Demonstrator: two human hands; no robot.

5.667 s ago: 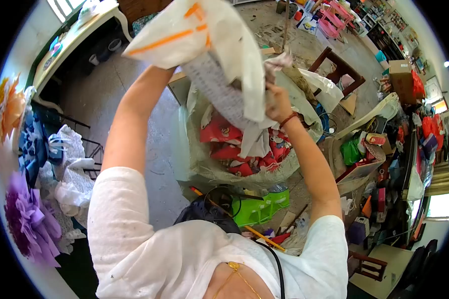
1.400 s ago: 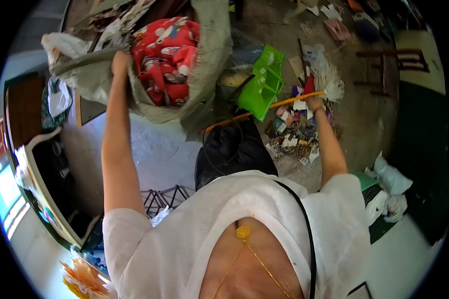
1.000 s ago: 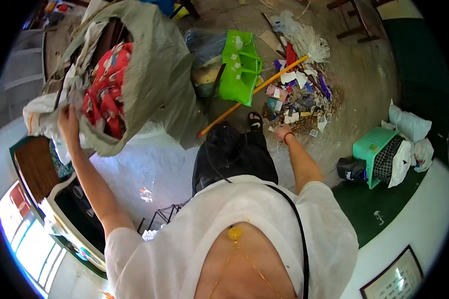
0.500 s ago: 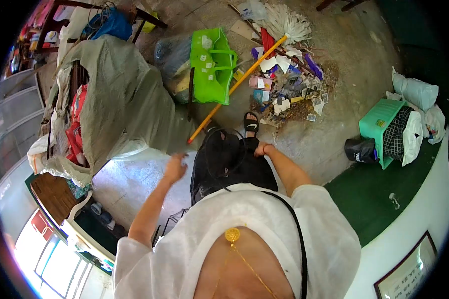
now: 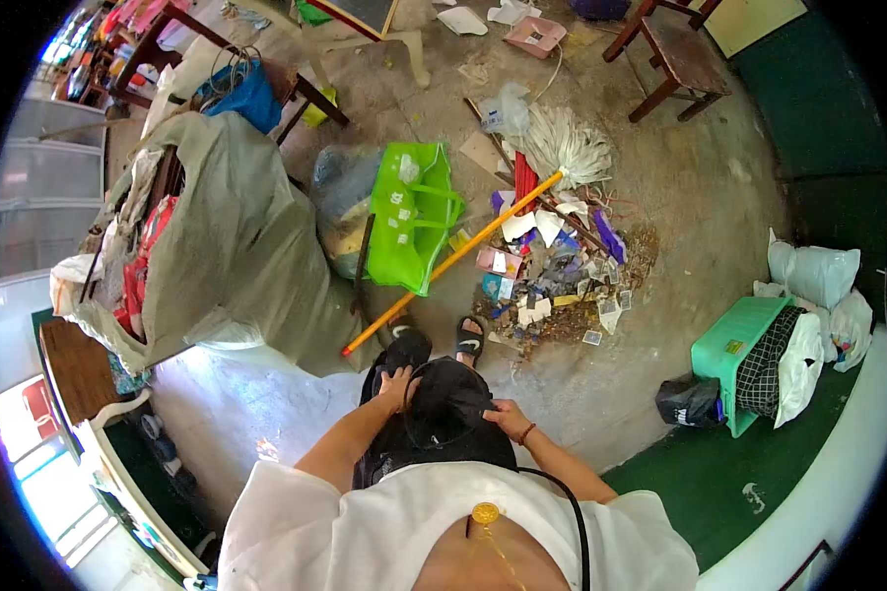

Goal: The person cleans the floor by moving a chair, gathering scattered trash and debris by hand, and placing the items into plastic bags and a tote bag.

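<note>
Hands apart, black fabric bundle [image 5: 445, 399] (1) btwn them at lap: L hand [image 5: 396, 388] flat on it, fingers spread; R hand [image 5: 508, 421] at its edge, grip unclear. Beyond: 2 black sandals [image 5: 470, 338], 1 orange pole [image 5: 453, 264], 1 bright-green bag [image 5: 404, 222].

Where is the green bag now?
In the head view, the green bag lies on the floor left of centre, between the grey sack and the orange stick.

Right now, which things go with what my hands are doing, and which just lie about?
At the hands: left hand and right hand, both on black fabric; grey sack nearby, red cloth inside.
Lying about: green bag, mop, litter pile, teal basket, wooden chair.
</note>
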